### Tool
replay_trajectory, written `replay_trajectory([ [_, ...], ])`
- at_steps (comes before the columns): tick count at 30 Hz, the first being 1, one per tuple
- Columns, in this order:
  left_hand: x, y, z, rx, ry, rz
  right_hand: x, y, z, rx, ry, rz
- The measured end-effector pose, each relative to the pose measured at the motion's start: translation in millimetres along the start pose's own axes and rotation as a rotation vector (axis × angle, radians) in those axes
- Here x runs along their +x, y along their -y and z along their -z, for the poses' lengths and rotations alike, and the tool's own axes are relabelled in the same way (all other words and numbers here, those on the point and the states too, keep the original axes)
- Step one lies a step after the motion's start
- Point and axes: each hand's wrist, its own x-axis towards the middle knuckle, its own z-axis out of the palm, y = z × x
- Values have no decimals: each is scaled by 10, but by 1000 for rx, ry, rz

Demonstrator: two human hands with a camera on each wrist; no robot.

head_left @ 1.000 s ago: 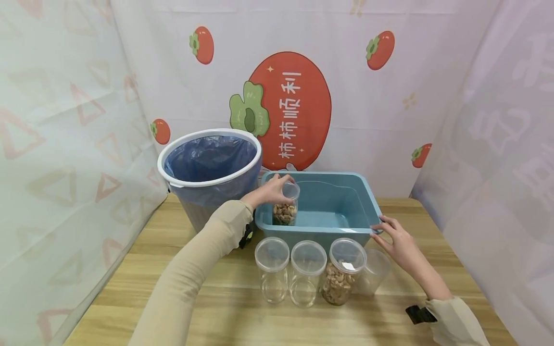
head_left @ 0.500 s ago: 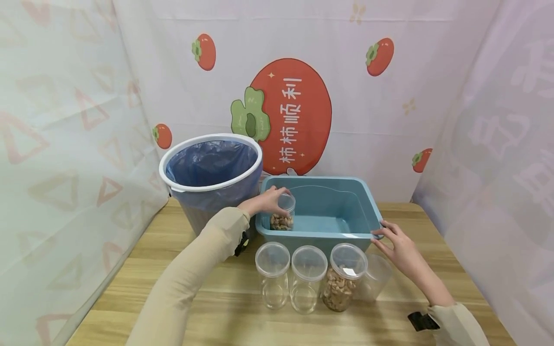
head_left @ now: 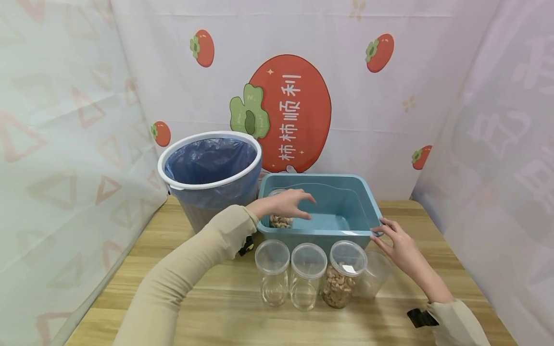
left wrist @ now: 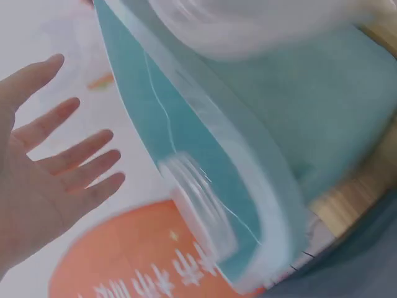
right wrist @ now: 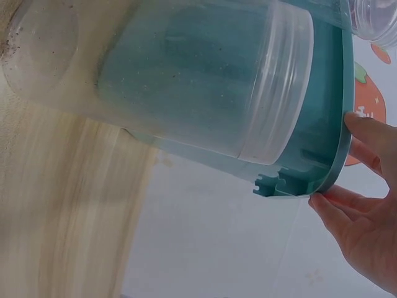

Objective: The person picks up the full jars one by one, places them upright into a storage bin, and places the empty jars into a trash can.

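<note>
My left hand hovers with spread fingers over the left part of the blue plastic bin, holding nothing. Under it, inside the bin's left end, a lidded clear jar of nuts stands partly hidden by the hand. The left wrist view catches that jar's lid apart from the fingertips. At the bin's front right corner my right hand grips the rim, with fingers on both sides of the lip in the right wrist view.
Along the bin's front stand two clear jars without visible contents, a jar of nuts and a fainter clear jar. A trash can with a blue liner stands left on the wooden table. Printed cloth walls surround it.
The left hand has let go of the jar of nuts, leaving it in the bin's left end, and moved right with fingers spread. The right hand keeps its hold on the rim.
</note>
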Motion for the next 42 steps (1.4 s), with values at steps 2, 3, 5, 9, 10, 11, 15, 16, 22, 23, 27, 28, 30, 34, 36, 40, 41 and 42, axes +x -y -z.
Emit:
replay_trajectory([
  [2, 12, -111, 1, 0, 24, -52, -1, -1, -1, -1, 2, -3],
  [3, 18, -165, 1, -3, 38, -74, -2, -2, -1, -2, 3, -4],
  [5, 35, -267, 2, -21, 59, -115, -2, -2, 1, -2, 1, -3],
  [9, 79, -436, -5, -51, 110, -182, 5, 3, 7, 2, -2, -1],
  [10, 92, -472, -10, -58, 121, -195, 9, 4, 9, 4, -3, -1],
  [11, 107, -505, -18, -63, 135, -208, 12, 5, 11, 5, -3, -3],
  [15, 170, -613, -66, -62, 189, -230, 24, 5, 16, 2, 5, -6],
  [16, 189, -632, -82, -60, 205, -235, 27, 3, 16, 0, 6, -5],
  [22, 280, -727, -167, -61, 319, -260, 36, -1, 24, -4, 11, 2],
  [23, 290, -745, -182, -60, 334, -263, 34, 3, 27, -2, 13, 0],
  [27, 317, -811, -255, -16, 371, -258, 14, 12, 31, 2, 27, -11],
  [28, 321, -824, -274, -1, 376, -260, 9, 13, 28, 3, 27, -11],
  [30, 332, -846, -314, 32, 388, -259, 1, 13, 20, 2, 22, -9],
  [34, 355, -881, -374, 98, 402, -272, -6, 13, 12, -4, 6, -1],
  [36, 368, -897, -387, 132, 407, -277, -4, 15, 11, -3, 3, -2],
  [40, 387, -930, -397, 177, 419, -283, -3, 16, 13, 2, 9, -8],
  [41, 393, -938, -398, 184, 420, -283, -3, 17, 14, 2, 11, -10],
  [42, 398, -943, -401, 192, 419, -282, -3, 17, 16, 1, 13, -11],
])
